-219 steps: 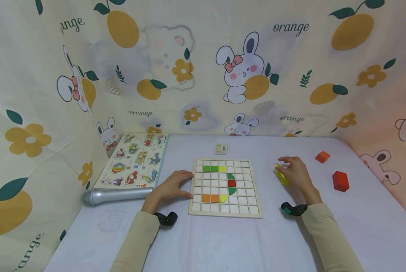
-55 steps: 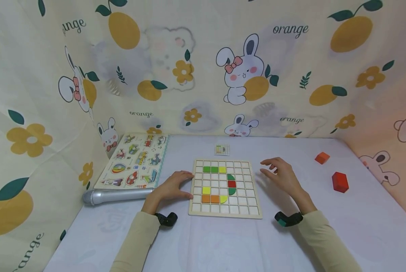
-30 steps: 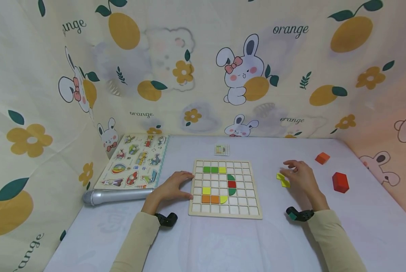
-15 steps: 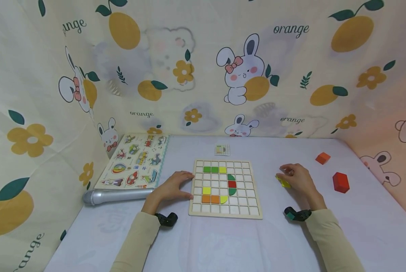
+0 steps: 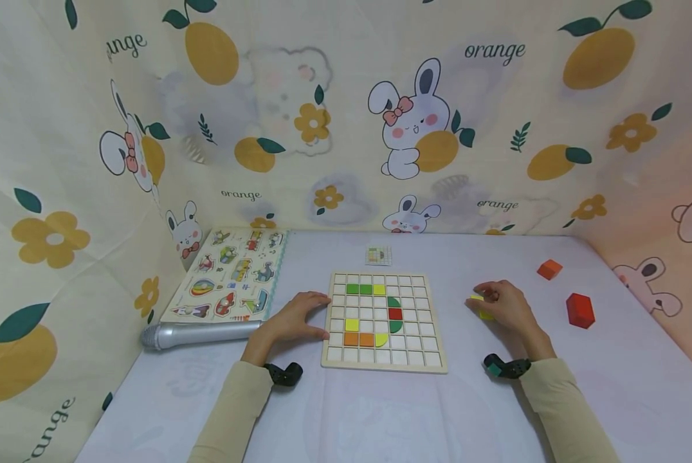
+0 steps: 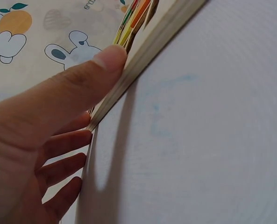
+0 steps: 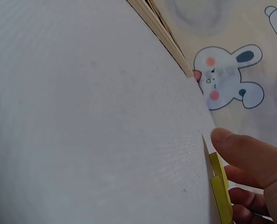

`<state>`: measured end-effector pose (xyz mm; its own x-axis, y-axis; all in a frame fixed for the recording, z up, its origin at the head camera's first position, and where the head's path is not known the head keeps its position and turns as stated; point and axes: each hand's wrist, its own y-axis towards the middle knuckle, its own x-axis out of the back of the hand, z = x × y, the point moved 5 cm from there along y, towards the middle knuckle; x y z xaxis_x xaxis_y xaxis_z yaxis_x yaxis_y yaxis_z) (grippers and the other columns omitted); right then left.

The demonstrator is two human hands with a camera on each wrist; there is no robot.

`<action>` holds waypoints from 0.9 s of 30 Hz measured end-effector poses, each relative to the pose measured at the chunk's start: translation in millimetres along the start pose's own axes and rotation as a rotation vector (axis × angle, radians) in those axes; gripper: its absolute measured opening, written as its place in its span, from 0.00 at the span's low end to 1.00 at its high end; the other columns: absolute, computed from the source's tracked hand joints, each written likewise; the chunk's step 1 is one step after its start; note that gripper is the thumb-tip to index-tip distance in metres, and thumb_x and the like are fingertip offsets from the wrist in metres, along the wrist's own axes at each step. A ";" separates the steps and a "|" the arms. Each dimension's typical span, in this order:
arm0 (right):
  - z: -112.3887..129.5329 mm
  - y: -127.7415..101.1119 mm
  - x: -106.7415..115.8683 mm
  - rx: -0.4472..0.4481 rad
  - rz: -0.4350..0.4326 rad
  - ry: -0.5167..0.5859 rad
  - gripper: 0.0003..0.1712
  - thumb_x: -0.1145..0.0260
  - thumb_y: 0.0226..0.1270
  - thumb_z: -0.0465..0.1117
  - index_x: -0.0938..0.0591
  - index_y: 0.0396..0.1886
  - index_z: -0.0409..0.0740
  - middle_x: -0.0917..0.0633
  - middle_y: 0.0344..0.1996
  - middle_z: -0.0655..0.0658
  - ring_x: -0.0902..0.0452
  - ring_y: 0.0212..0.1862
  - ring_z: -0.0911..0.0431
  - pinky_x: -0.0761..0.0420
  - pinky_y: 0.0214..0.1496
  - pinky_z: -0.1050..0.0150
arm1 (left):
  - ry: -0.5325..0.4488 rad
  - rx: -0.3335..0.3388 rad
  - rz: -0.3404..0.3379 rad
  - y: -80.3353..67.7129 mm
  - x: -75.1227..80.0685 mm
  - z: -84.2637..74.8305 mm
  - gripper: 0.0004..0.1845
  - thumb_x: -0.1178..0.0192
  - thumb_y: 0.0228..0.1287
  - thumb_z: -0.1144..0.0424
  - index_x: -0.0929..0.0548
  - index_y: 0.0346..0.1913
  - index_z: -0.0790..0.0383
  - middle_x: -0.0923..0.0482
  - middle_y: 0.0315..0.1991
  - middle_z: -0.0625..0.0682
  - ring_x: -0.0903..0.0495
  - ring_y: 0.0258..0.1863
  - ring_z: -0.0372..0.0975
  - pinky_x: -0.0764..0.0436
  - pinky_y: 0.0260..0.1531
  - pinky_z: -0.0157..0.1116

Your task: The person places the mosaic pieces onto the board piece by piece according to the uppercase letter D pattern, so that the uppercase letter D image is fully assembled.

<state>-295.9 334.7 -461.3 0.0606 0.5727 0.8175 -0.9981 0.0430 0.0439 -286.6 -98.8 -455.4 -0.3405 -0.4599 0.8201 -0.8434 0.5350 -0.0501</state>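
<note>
Two puzzle boards (image 5: 384, 321) (image 5: 230, 273), two loose red-orange blocks (image 5: 580, 310) (image 5: 549, 269) (right side), one silver microphone (image 5: 198, 333), one small card (image 5: 378, 255).

Head view high above grid board (image 5: 384, 319); wrist views low beside it.

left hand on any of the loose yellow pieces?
No: the left hand rests against the left edge of the grid board, while the yellow pieces lie under the right hand.

The right hand (image 5: 505, 307) covers most of the yellow pieces (image 5: 478, 298), so their count and shape cannot be told, the small card (image 5: 378, 254) behind the grid board (image 5: 433, 321) is too small to read, and both forearms are cut off by the lower edge.
</note>
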 end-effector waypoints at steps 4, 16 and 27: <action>0.6 -1.4 0.3 0.018 0.033 0.012 0.30 0.29 0.54 0.54 0.21 0.50 0.38 0.25 0.44 0.37 0.33 0.46 0.46 0.23 0.46 0.54 | 0.004 0.001 0.000 -0.4 0.0 -0.5 0.42 0.30 0.47 0.46 0.31 0.65 0.57 0.37 0.67 0.53 0.44 0.69 0.48 0.46 0.69 0.48; 5.1 -1.5 5.2 0.112 0.024 -0.030 0.19 0.30 0.57 0.43 0.19 0.45 0.36 0.23 0.38 0.40 0.30 0.41 0.49 0.23 0.40 0.63 | 0.009 0.005 0.000 0.4 -0.4 0.5 0.42 0.30 0.47 0.46 0.31 0.65 0.57 0.38 0.68 0.52 0.44 0.69 0.48 0.46 0.69 0.47; 48.4 7.3 9.5 0.234 -0.046 -0.036 0.19 0.30 0.57 0.46 0.17 0.42 0.37 0.18 0.36 0.41 0.26 0.39 0.49 0.24 0.38 0.60 | 0.019 -0.042 -0.019 1.0 -1.5 3.1 0.41 0.30 0.47 0.46 0.30 0.64 0.58 0.36 0.66 0.54 0.42 0.68 0.49 0.44 0.69 0.47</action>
<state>-303.0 300.8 -425.4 0.1096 0.5452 0.8311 -0.9696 -0.1252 0.2100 -288.3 -99.8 -458.5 -0.3160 -0.4574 0.8312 -0.8316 0.5553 -0.0105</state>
